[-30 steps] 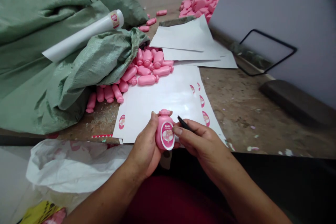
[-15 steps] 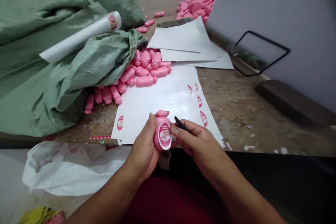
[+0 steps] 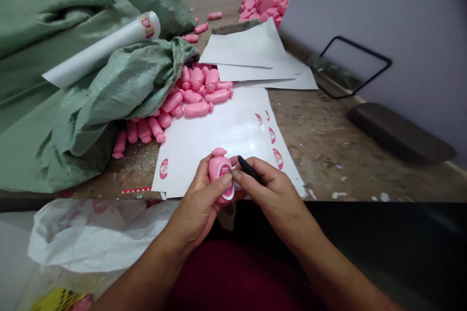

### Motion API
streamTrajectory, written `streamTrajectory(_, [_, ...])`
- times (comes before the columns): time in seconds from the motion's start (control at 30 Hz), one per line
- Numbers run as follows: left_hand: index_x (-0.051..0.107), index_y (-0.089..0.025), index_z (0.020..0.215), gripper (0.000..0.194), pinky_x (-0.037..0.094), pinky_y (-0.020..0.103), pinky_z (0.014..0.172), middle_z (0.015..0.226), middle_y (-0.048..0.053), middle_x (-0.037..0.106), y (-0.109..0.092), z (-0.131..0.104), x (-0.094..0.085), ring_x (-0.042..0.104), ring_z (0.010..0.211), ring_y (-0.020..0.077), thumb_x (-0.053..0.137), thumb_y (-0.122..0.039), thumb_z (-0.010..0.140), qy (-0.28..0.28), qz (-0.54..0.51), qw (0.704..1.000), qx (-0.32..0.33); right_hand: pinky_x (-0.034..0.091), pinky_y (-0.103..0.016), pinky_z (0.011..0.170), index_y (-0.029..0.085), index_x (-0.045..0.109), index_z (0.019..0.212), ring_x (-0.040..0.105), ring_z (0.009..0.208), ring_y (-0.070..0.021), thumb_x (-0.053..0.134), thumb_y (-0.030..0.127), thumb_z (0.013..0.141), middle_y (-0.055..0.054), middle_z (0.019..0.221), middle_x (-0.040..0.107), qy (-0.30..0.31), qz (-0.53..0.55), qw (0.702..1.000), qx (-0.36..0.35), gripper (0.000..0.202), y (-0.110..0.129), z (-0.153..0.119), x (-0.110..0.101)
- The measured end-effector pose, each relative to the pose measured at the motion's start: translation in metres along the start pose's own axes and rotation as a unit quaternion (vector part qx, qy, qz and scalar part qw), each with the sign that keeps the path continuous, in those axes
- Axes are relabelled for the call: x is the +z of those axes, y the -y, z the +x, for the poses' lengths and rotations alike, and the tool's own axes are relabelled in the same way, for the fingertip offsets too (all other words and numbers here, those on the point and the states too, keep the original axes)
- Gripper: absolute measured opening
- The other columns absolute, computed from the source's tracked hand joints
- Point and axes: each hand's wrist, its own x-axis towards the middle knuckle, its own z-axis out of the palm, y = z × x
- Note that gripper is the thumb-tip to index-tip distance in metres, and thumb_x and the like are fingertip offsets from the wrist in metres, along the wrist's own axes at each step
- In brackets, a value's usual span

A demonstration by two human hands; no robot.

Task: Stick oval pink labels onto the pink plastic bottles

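My left hand (image 3: 195,204) is closed around a small pink bottle (image 3: 218,159), held upright at the table's front edge. An oval pink label (image 3: 225,169) with a white rim sits on the bottle's front, and my left thumb lies across it. Between the fingers of my right hand (image 3: 280,194) is a slim black pen-like tool (image 3: 250,170), its tip pointing up and left; its exact kind I cannot make out. My right thumb and fingertip are at the label's right side. Beneath both hands lies a white label sheet (image 3: 204,141) with several oval labels along its edges.
Several pink bottles (image 3: 197,109) spill from a green woven sack (image 3: 120,77) on the left. A rolled white sheet (image 3: 102,48) rests on the sack. Behind are white sheets (image 3: 248,48) and a pink heap (image 3: 266,2). A black wire frame (image 3: 368,51) stands right.
My left thumb has moved from the bottle's side onto the label. The bottle has shifted slightly left, and the whole view has moved a little.
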Motion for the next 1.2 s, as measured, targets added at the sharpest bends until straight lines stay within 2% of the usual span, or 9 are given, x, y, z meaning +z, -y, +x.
streamTrajectory(0.17, [0.062, -0.023, 0.117, 0.037, 0.055, 0.033, 0.091, 0.103, 0.001, 0.067, -0.003, 0.001, -0.001, 0.066, 0.095, 0.015, 0.076, -0.021, 0.083, 0.017, -0.006, 1.0, -0.009, 0.047, -0.031, 0.069, 0.025, 0.065, 0.091, 0.063, 0.073, -0.019, 0.07, 0.039, 0.081, 0.0, 0.08, 0.07, -0.066, -0.132, 0.987, -0.066, 0.018, 0.0, 0.0, -0.008])
streamTrajectory(0.33, [0.056, -0.024, 0.124, 0.045, 0.055, 0.039, 0.095, 0.118, 0.006, 0.068, -0.004, 0.002, -0.001, 0.067, 0.11, 0.0213, 0.075, -0.02, 0.083, 0.053, 0.005, 0.998, -0.03, 0.049, -0.031, 0.072, 0.023, 0.064, 0.083, 0.064, 0.078, -0.0191, 0.071, 0.04, 0.081, -0.001, 0.081, 0.069, -0.045, -0.068, 0.994, -0.073, 0.019, 0.006, 0.003, -0.016])
streamTrajectory(0.57, [0.053, -0.027, 0.128, 0.065, 0.05, 0.028, 0.097, 0.111, 0.001, 0.068, 0.001, -0.004, 0.0, 0.065, 0.103, 0.0137, 0.08, -0.009, 0.071, 0.06, 0.078, 0.995, -0.018, 0.046, -0.028, 0.066, 0.023, 0.061, 0.083, 0.057, 0.073, -0.0158, 0.076, 0.035, 0.074, 0.003, 0.077, 0.062, -0.033, -0.052, 0.995, -0.079, 0.021, 0.008, 0.006, -0.007])
streamTrajectory(0.7, [0.054, -0.031, 0.13, 0.067, 0.05, 0.034, 0.103, 0.132, 0.002, 0.063, 0.002, -0.005, 0.0, 0.062, 0.12, 0.0187, 0.078, -0.007, 0.073, 0.078, 0.084, 0.993, -0.02, 0.044, -0.027, 0.063, 0.023, 0.058, 0.08, 0.053, 0.067, -0.0143, 0.076, 0.04, 0.075, 0.004, 0.071, 0.057, -0.014, -0.008, 0.999, -0.051, 0.025, 0.007, 0.013, -0.007])
streamTrajectory(0.8, [0.054, -0.033, 0.132, 0.068, 0.052, 0.036, 0.099, 0.125, 0.004, 0.066, -0.007, -0.011, -0.012, 0.067, 0.113, 0.0205, 0.081, -0.012, 0.073, 0.087, 0.12, 0.988, -0.034, 0.042, -0.027, 0.064, 0.023, 0.059, 0.079, 0.053, 0.068, -0.0141, 0.077, 0.043, 0.075, 0.004, 0.071, 0.057, -0.002, 0.01, 0.999, -0.043, 0.027, 0.004, 0.016, -0.011])
streamTrajectory(0.87, [0.056, -0.033, 0.133, 0.066, 0.054, 0.034, 0.093, 0.112, 0.004, 0.07, -0.022, -0.023, -0.032, 0.069, 0.105, 0.0208, 0.082, -0.017, 0.074, 0.08, 0.186, 0.979, -0.035, 0.041, -0.028, 0.067, 0.023, 0.061, 0.079, 0.054, 0.071, -0.0146, 0.078, 0.043, 0.075, 0.004, 0.075, 0.059, -0.016, -0.008, 0.999, -0.051, 0.027, 0.0, 0.017, -0.016])
streamTrajectory(0.97, [0.062, -0.032, 0.133, 0.053, 0.051, 0.03, 0.093, 0.113, 0.006, 0.073, -0.054, -0.055, -0.077, 0.069, 0.107, 0.0223, 0.074, -0.022, 0.082, 0.015, 0.389, 0.921, 0.0, 0.041, -0.03, 0.068, 0.024, 0.063, 0.082, 0.056, 0.074, -0.0167, 0.078, 0.048, 0.076, 0.002, 0.08, 0.063, -0.054, -0.049, 0.995, -0.061, 0.029, -0.007, 0.021, -0.027])
streamTrajectory(1.1, [0.073, -0.031, 0.123, 0.039, 0.045, 0.035, 0.105, 0.128, 0.006, 0.072, -0.093, -0.092, -0.129, 0.063, 0.12, 0.0291, 0.07, -0.034, 0.084, -0.094, 0.661, 0.738, 0.097, 0.043, -0.031, 0.067, 0.024, 0.064, 0.084, 0.06, 0.075, -0.02, 0.073, 0.053, 0.078, -0.001, 0.08, 0.066, -0.094, -0.131, 0.981, -0.105, 0.031, -0.016, 0.025, -0.039])
streamTrajectory(1.2, [0.069, -0.029, 0.129, 0.049, 0.047, 0.043, 0.105, 0.131, 0.007, 0.071, -0.104, -0.089, -0.141, 0.064, 0.12, 0.0314, 0.068, -0.046, 0.083, -0.137, 0.747, 0.634, 0.143, 0.042, -0.031, 0.062, 0.025, 0.064, 0.081, 0.059, 0.065, -0.0194, 0.065, 0.047, 0.085, 0.0, 0.071, 0.066, -0.078, -0.255, 0.948, -0.172, 0.023, -0.024, 0.02, -0.039])
